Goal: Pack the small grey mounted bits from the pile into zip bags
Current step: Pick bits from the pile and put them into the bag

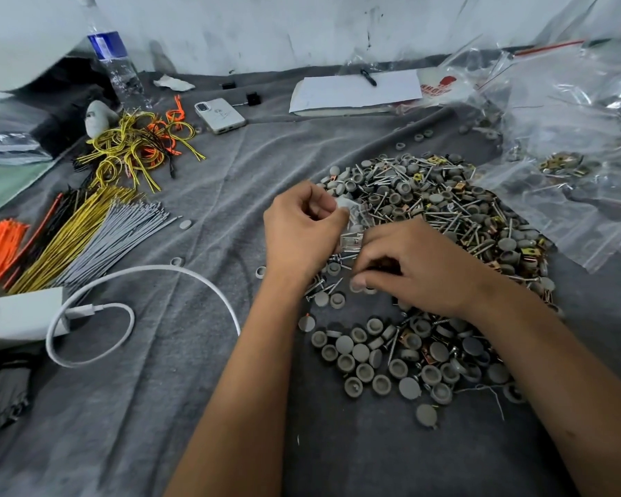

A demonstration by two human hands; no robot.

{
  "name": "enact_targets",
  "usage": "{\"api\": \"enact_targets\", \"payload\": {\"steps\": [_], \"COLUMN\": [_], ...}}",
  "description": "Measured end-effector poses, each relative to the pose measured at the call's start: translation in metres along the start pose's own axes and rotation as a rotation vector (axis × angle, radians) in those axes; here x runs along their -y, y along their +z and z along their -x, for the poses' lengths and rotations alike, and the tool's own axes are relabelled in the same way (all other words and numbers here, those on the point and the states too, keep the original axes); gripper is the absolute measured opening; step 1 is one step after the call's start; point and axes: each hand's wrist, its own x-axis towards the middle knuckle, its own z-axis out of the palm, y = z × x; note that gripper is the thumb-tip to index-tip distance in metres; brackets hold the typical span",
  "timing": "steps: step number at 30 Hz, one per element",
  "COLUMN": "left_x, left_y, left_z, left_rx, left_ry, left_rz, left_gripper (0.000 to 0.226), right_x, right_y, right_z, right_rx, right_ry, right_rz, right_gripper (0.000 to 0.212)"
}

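The left hand (302, 227) has its grip closed on a small clear zip bag (352, 224), thumb and curled fingers pinching the bag's upper edge, with the bag hanging down between the two hands. The right hand (416, 267) lies just beside it, fingers curled downward at the near edge of the pile of grey bits (445, 217); its grip looks closed on something small at the fingertips, but what it holds cannot be made out. The pile spreads from under both hands toward the right, round grey caps mixed with thin metal shanks and a few brass-coloured clips, and a looser cluster of caps lies nearer, under the right forearm. All of it rests on a grey cloth (194, 407) covering the counter. To the right lie heaps of clear plastic bags (560, 113). On the left are bundles of yellow, grey and orange ties (87, 231), a white charger with cable (26, 313), a phone (220, 115), a water bottle (117, 66) and a notebook (355, 91).
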Motion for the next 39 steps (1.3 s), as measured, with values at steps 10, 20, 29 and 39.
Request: {"api": "enact_targets", "payload": {"steps": [10, 20, 29, 39], "left_x": [0.007, 0.005, 0.006, 0.007], "left_y": [-0.001, -0.002, -0.002, -0.001], "left_z": [-0.003, -0.002, -0.004, -0.006], "left_rx": [0.083, 0.098, 0.028, -0.014], "left_ry": [-0.006, -0.054, -0.044, -0.097], "left_rz": [0.069, 0.178, 0.173, 0.270], "left_gripper": [0.013, 0.012, 0.013, 0.012], "right_x": [-0.003, -0.003, 0.000, -0.010], "right_y": [-0.003, -0.001, -0.007, -0.007], "right_z": [0.001, 0.002, 0.004, 0.003], "right_rx": [-0.530, -0.537, -0.333, 0.086], "right_ry": [0.079, 0.107, -0.018, 0.099], "right_rz": [-0.054, -0.121, -0.018, 0.035], "right_gripper": [0.010, 0.021, 0.025, 0.018]}}
